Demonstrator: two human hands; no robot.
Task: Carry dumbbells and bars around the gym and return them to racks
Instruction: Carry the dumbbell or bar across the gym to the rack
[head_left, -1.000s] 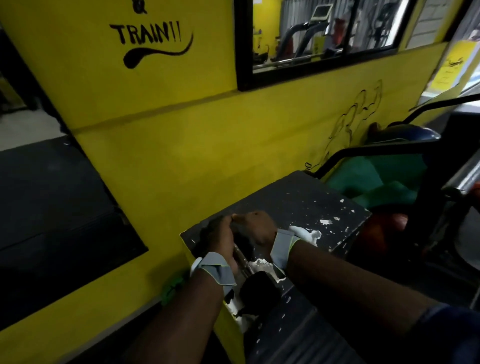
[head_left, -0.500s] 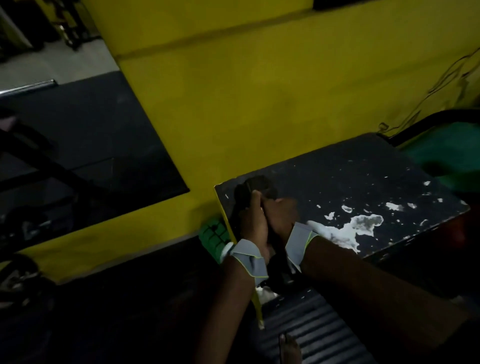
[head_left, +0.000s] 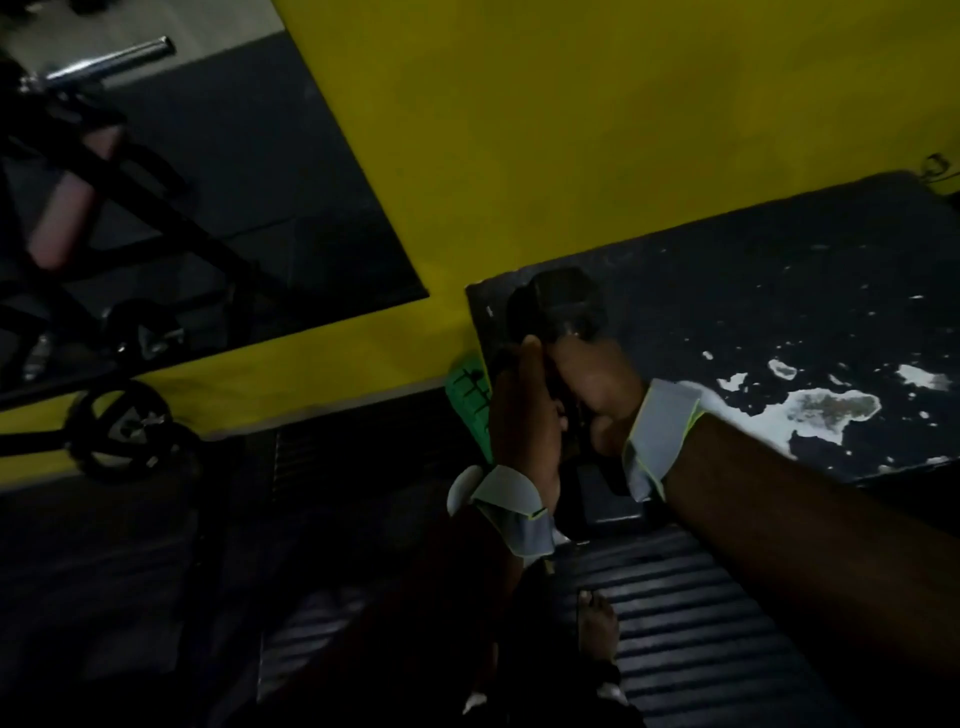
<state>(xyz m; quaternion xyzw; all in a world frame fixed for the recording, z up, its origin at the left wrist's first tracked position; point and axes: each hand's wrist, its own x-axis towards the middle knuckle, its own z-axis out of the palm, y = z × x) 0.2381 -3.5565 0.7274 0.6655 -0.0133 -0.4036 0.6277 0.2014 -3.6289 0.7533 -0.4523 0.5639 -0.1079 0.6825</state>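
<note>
I am seeing left hand (head_left: 519, 415) and right hand (head_left: 597, 387) both clenching the dumbbell (head_left: 560, 304) at the black platform (head_left: 779, 312) corner. Judging: carrying not yet underway; racking remaining, no rack showing.

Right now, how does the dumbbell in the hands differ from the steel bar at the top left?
The dumbbell is dark and stubby; the bar is shiny and slender. The left hand and right hand grip the dumbbell; no hand touches the bar.

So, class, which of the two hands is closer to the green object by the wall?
The left hand, gripping the dumbbell right beside the green object; the right hand grips it on the far side, over the black platform.
</note>
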